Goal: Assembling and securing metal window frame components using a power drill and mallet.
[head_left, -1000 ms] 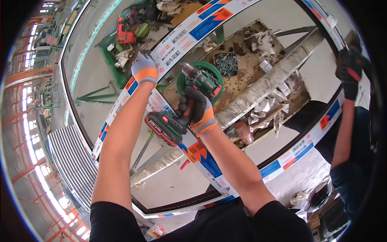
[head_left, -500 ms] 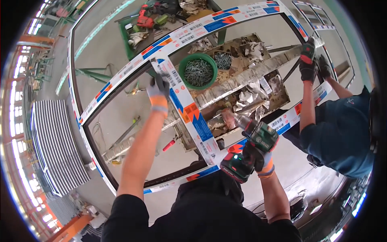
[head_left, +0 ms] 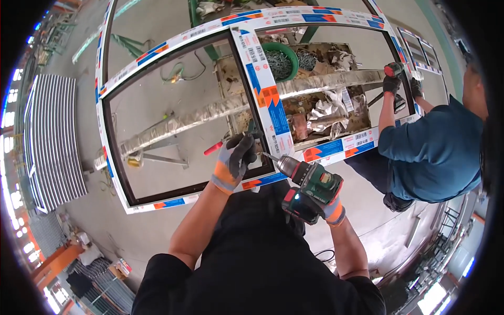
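Observation:
My right hand (head_left: pixel 332 209), in a dark glove with an orange cuff, grips a green and black cordless drill (head_left: pixel 318 182). The drill points up and left, its bit tip close to the lower end of a film-wrapped crossbar (head_left: pixel 277 113) in a large window frame (head_left: pixel 198 41). Just left of that crossbar is my gloved left hand (head_left: pixel 236 160), above the frame's near corner. Its fingers are closed around a small dark piece that I cannot make out. A thin gap separates the bit from the left fingers.
A padded support bar (head_left: pixel 189 119) runs under the frame. Behind it, a green bowl of screws (head_left: pixel 290 52) stands on a cluttered tray (head_left: pixel 362 113). At right, a co-worker (head_left: pixel 433 152) holds another drill (head_left: pixel 394 69). Stacked metal profiles (head_left: pixel 55 139) lie at left.
My left hand has come down from the crossbar's far end to its near end. The drill has moved left and nearer to me, its bit now beside my left hand.

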Tool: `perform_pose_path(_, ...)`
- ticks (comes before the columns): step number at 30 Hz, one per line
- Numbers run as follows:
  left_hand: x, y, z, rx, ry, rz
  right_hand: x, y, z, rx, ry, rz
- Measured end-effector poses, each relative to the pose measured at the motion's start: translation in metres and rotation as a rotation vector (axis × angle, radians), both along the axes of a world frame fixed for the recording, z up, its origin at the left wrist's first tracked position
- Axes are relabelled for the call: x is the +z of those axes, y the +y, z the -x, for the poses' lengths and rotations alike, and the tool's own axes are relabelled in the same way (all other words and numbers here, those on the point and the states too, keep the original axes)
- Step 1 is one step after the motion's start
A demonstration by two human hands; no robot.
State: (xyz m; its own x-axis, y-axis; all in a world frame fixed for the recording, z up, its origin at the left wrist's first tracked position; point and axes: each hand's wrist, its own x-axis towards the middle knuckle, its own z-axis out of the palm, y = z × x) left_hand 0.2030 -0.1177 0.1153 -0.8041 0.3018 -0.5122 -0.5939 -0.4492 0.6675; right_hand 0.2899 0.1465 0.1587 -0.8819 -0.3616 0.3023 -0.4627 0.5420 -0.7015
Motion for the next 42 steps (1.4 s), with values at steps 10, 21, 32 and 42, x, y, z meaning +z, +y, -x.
perform_pose_path(10, 0.025, -0.013, -0.015, -0.024, -0.034, -0.131, 0.019, -0.029, -0.008, -0.077, -0.183, 0.15)
perform_pose_path(21, 0.008, -0.006, -0.025, -0.159, 0.362, 0.22, 0.016, -0.02, -0.004, -0.065, -0.12, 0.083)
perform_pose_path(32, 0.035, 0.02, -0.024, 0.194, -0.128, -0.135, 0.025, -0.026, -0.002, 0.024, -0.156, 0.037)
perform_pose_path(42, 0.019, 0.026, 0.0, -0.139, 0.126, 0.317, 0.004, 0.001, 0.035, -0.09, -0.031, 0.1)
